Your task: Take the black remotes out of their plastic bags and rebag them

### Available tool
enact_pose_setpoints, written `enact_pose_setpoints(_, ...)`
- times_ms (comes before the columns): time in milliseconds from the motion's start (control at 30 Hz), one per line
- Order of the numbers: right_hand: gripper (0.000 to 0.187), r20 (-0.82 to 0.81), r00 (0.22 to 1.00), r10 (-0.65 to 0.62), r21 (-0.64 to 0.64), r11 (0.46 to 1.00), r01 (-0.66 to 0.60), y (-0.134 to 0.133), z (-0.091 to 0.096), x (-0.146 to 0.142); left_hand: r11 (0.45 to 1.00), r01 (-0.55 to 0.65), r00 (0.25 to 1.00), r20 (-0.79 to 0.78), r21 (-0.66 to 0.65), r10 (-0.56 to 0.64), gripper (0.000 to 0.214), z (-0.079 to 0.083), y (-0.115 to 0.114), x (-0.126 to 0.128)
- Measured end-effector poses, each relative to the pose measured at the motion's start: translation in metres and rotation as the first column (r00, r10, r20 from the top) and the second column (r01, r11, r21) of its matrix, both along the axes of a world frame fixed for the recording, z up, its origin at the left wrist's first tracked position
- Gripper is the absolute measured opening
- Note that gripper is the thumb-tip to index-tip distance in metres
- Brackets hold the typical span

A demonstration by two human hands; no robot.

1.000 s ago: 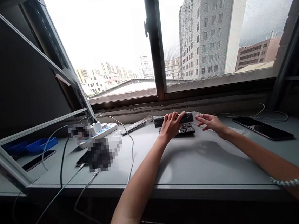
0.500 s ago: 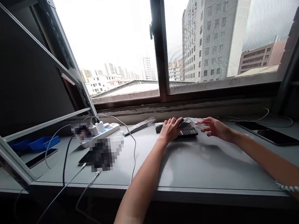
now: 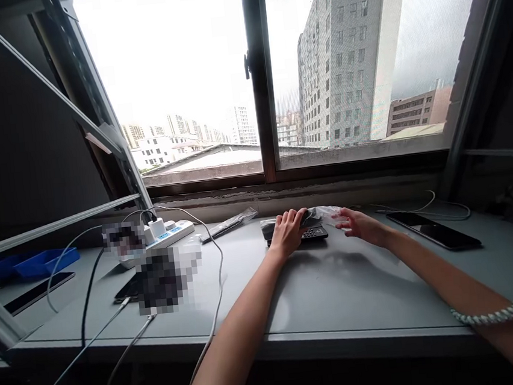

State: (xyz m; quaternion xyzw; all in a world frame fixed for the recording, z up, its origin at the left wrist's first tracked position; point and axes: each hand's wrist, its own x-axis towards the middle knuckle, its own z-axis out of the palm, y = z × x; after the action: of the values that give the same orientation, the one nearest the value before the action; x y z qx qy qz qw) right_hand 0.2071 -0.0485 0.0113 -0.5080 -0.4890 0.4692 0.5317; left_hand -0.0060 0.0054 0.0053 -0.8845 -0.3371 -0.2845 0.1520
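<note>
My left hand [image 3: 287, 232] is closed over a dark remote control in a clear plastic sleeve [image 3: 267, 225], which lies crosswise on the desk. Most of it is hidden under the fingers. Just in front, partly covered by that hand, lies a bare black remote control [image 3: 317, 233] with rows of buttons. The loose end of the clear plastic [image 3: 327, 211] sticks out to the right. Beside this end is my right hand [image 3: 358, 225], its fingers bent and apart, the fingertips at or close to the plastic. Whether they touch it I cannot tell.
On the grey desk [image 3: 339, 293], a black phone [image 3: 432, 230] lies at right by a white cable. Left are a bagged dark item [image 3: 230, 224], a white power strip [image 3: 174, 234], cables, another phone [image 3: 125, 290] and blue trays [image 3: 48, 262]. A window stands behind.
The camera view has shifted, moving the scene slightly left. My left hand now covers more of the bare remote control's left part. My right hand stays beside the plastic end.
</note>
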Motion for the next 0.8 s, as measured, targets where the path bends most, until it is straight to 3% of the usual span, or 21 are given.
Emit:
enact_pose_setpoints(100, 0.024, 0.015, 1.0, -0.003, 0.024, 1.0, 0.003, 0.0, -0.003, 0.001, 1.0, 0.0, 1.0, 0.022, 0.011, 0.0, 0.045, 0.0, -0.001, 0.001)
enact_pose_setpoints(400, 0.017, 0.089, 0.994, -0.068, 0.059, 0.996, 0.063, 0.005, -0.019, 0.009, 0.998, 0.058, 0.998, 0.036, 0.008, -0.058, 0.047, -0.003, -0.002, 0.002)
enact_pose_setpoints(600, 0.023, 0.105, 0.993, -0.045, 0.07, 0.997, 0.038, 0.005, -0.019, 0.011, 0.995, 0.096, 0.995, 0.03, -0.016, -0.095, 0.048, -0.004, -0.003, 0.004)
enact_pose_setpoints(800, 0.02, 0.188, 0.973, -0.135, 0.048, 0.991, 0.128, 0.005, -0.02, 0.005, 0.997, 0.082, 0.997, -0.007, -0.012, -0.082, 0.05, -0.005, -0.004, 0.004)
